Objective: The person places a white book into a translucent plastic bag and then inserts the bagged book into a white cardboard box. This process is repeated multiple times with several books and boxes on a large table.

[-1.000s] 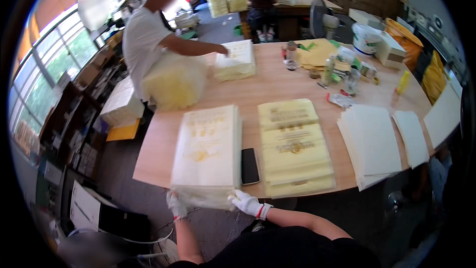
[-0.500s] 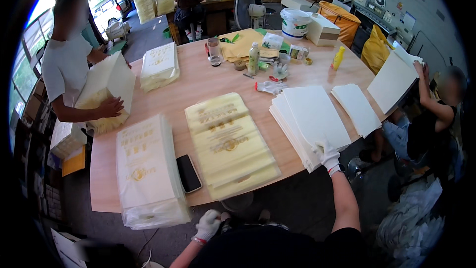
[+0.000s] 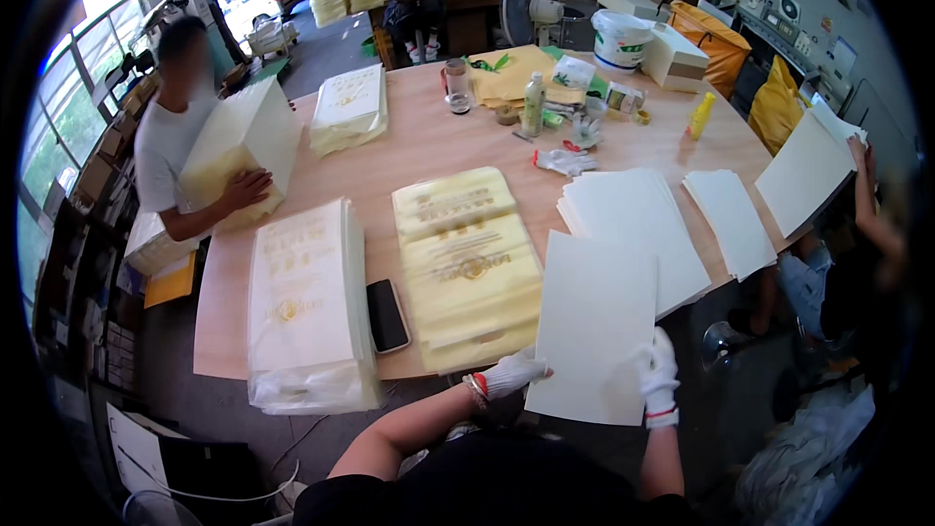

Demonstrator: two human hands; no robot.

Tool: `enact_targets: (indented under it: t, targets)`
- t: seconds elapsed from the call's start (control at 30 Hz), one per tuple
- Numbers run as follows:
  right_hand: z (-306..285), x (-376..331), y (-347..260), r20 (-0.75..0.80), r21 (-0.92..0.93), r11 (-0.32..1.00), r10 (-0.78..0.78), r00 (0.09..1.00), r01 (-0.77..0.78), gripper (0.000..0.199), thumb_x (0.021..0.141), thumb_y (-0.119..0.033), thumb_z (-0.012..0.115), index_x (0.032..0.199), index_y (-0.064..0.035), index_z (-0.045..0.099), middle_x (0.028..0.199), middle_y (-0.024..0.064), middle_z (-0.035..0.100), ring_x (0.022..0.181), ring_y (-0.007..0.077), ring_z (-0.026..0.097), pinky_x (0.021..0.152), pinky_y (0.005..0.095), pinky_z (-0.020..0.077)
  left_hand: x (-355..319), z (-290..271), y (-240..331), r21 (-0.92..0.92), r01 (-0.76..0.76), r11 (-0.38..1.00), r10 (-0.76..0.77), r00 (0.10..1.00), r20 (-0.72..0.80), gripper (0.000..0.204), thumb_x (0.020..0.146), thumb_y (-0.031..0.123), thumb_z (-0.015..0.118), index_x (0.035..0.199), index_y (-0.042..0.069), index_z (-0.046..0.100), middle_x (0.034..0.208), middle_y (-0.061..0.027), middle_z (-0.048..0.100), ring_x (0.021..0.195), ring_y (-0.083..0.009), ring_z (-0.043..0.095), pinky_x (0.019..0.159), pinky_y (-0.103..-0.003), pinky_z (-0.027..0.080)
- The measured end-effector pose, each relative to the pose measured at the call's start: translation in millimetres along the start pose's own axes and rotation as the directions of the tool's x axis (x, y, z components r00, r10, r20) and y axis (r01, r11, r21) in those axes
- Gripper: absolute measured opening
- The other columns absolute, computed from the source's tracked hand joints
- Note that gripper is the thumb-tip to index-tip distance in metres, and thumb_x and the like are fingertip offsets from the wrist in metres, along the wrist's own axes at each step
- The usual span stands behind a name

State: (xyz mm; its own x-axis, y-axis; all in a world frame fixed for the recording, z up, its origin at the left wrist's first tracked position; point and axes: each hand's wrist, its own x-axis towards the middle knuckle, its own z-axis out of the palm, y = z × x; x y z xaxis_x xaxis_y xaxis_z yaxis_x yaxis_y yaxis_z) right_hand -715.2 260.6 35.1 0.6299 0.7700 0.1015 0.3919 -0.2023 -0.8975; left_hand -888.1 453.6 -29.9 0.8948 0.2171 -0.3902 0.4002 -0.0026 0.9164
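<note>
A large white sheet of card (image 3: 596, 321) is held tilted at the table's near edge, between my two white-gloved hands. My left hand (image 3: 513, 373) is closed on its lower left edge. At the right edge, my right hand (image 3: 659, 375) grips the same sheet. Behind it lies a fanned stack of white sheets (image 3: 648, 219), partly hidden by the held one. Left of the sheet, a pile of pale yellow printed plastic bags (image 3: 467, 268) lies flat. A dark phone (image 3: 388, 316) sits between that pile and a tall stack of wrapped printed bags (image 3: 304, 302).
On the left a co-worker (image 3: 175, 136) holds a thick cream stack (image 3: 239, 151). Another person at right handles a white sheet (image 3: 808, 170) beside a smaller sheet pile (image 3: 730, 222). A bottle (image 3: 533, 105), spare gloves (image 3: 565, 162), a bucket (image 3: 620, 41) and a fan (image 3: 518, 15) stand farther back.
My right hand has drawn a white sheet off the stack toward me. My left hand has risen from below the table edge and taken the sheet's left side. The view has shifted.
</note>
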Motion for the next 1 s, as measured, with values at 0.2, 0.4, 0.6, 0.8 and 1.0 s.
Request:
enact_targets:
  t: [0.2,0.4,0.6,0.8,1.0]
  targets:
    - [133.6,-32.4,143.2,-0.204,0.182,0.983,0.023,0.979,0.015,0.043,0.085,-0.022,0.058,0.118,0.0031,0.045,0.102,0.0128,0.059,0.09,0.0211,0.058,0.081,0.0295,0.0459,-5.5,75.9,-33.8,0.869,-0.038,0.494,0.517,0.816,-0.258,0.08,0.07,0.031,0.062,0.135,0.007,0.023,0.14,-0.0251,0.019,0.115,-0.0407,0.043,0.094,-0.048,0.036]
    - [107.9,-9.6,56.2,-0.188,0.354,0.92,0.245,0.951,-0.167,0.033,0.084,-0.014,0.058,0.11,0.004,0.049,0.096,0.0082,0.059,0.084,0.0128,0.055,0.074,0.0272,0.0458,-3.0,-13.6,-25.8,0.534,0.089,0.841,0.233,0.831,-0.506,0.045,0.065,0.031,0.068,0.102,0.008,0.059,0.111,-0.0129,0.053,0.102,-0.0325,0.047,0.095,-0.05,0.029]
    - [92.1,-12.3,33.4,-0.036,0.439,0.879,0.224,0.974,-0.186,0.032,0.082,-0.012,0.06,0.11,0.0013,0.05,0.099,0.006,0.059,0.087,0.0119,0.056,0.076,0.0255,0.0455,17.8,-65.6,-83.6,0.66,0.087,0.746,0.333,0.809,-0.484,0.022,0.076,0.03,0.06,0.069,0.01,0.064,0.086,-0.0078,0.062,0.092,-0.0287,0.053,0.093,-0.042,0.029]
    - [126.4,-0.4,19.0,0.102,0.632,0.74,0.217,0.971,-0.231,0.047,0.085,-0.03,0.061,0.121,-0.0044,0.046,0.109,0.004,0.056,0.096,0.0144,0.055,0.084,0.0296,0.0452,9.0,-58.2,-62.0,0.893,0.081,0.443,0.667,0.636,-0.388,0.024,0.075,0.032,0.058,0.067,0.01,0.061,0.078,-0.0062,0.061,0.087,-0.0244,0.055,0.089,-0.041,0.032]
    - [115.9,-2.8,19.1,0.092,0.656,0.709,0.264,0.96,-0.258,0.045,0.081,-0.027,0.066,0.116,-0.0059,0.049,0.104,0.0034,0.057,0.092,0.0137,0.056,0.08,0.03,0.0472,22.1,-69.4,-86.8,0.744,-0.005,0.668,0.486,0.76,-0.432,0.023,0.076,0.031,0.06,0.069,0.009,0.063,0.075,-0.0047,0.061,0.076,-0.0239,0.055,0.081,-0.034,0.04]
